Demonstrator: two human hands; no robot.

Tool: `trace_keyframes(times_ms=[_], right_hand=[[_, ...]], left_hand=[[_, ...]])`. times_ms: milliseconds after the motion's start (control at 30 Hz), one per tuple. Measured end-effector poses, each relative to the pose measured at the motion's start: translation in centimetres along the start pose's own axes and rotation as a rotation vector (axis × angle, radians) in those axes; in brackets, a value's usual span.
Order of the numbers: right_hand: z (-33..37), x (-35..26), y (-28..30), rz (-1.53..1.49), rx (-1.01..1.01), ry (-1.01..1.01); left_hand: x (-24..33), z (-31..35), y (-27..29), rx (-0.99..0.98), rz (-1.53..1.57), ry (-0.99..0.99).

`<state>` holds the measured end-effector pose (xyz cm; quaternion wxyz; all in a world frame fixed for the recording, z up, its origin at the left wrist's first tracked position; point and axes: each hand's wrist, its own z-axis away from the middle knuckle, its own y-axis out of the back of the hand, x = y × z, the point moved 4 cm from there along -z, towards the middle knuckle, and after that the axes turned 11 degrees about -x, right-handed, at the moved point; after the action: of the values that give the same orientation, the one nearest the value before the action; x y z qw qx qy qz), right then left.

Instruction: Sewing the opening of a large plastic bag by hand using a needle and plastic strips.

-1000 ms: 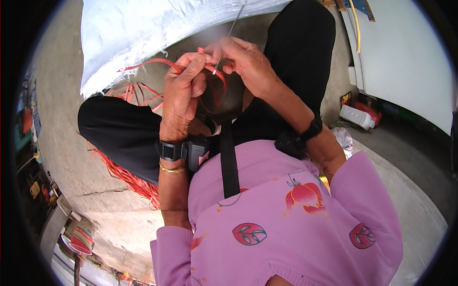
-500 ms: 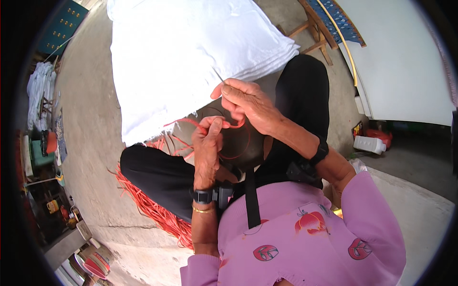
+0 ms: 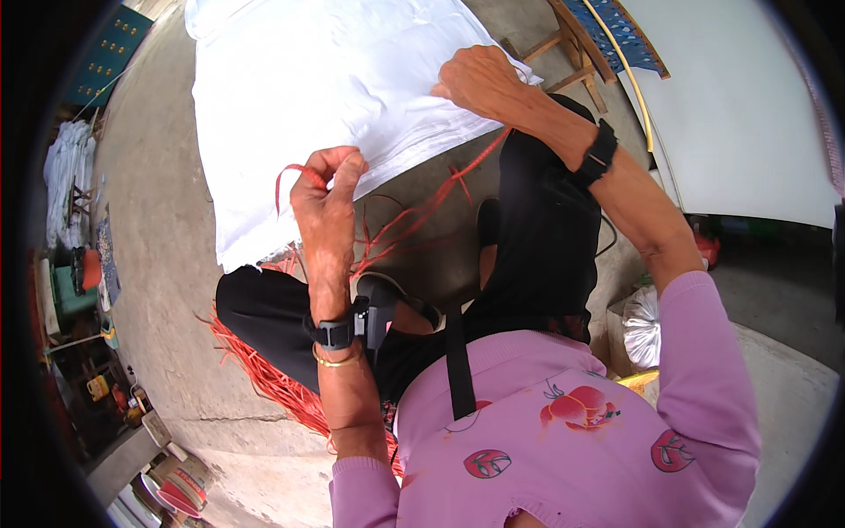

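A stack of white cloth (image 3: 282,97) with frayed edges lies in front of my knees. My left hand (image 3: 324,207) is closed in a pinch at its near edge, with a flat red strip (image 3: 287,172) looping out of the fingers; the cloth rises in a small fold beside the fingertips. Over the far right corner of the stack, my right hand (image 3: 482,84) is curled shut, its back facing up. Whatever it grips is hidden. Red strands (image 3: 431,207) stretch from beneath my right forearm down toward the floor between my legs.
A bundle of red strips (image 3: 273,378) lies by my left thigh. At the upper right stand a wooden frame (image 3: 581,57) and a large white panel (image 3: 731,106). A clear plastic bag (image 3: 642,327) is near my right elbow. Assorted goods line the left side.
My hands have moved apart: the right one up and right over the cloth, the left one up and left onto its edge. The thin needle seen at my right hand is now out of sight.
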<state>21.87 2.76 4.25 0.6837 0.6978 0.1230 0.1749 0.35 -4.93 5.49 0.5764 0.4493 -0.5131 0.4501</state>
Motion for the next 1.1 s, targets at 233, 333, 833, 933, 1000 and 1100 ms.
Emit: trace_keyframes(times_ms=[233, 333, 833, 933, 1000, 1100], right_hand=[[-1.1, 1.0, -2.0, -0.110, -0.030, -0.108], [-0.9, 1.2, -2.1, -0.161, -0.028, -0.111], [1.4, 3.8, 1.3, -0.490, 0.079, -0.381], [1.7, 1.7, 3.2, -0.461, 0.224, -0.279], [1.4, -0.8, 3.6, -0.381, 0.348, -0.165], [0.5, -2.2, 2.4, -0.325, 0.223, -0.176]], left_hand=[[0.4, -3.2, -0.6, 0.160, -0.659, -0.080], [0.7, -4.9, -1.4, 0.202, -0.938, -0.262], [1.3, -5.2, -1.4, 0.211, -0.928, -0.116], [2.4, -4.8, -1.7, 0.224, -0.916, -0.222], [2.6, -4.8, -2.0, 0.230, -0.918, -0.268], [2.7, -4.4, -1.8, 0.250, -0.960, -0.332]])
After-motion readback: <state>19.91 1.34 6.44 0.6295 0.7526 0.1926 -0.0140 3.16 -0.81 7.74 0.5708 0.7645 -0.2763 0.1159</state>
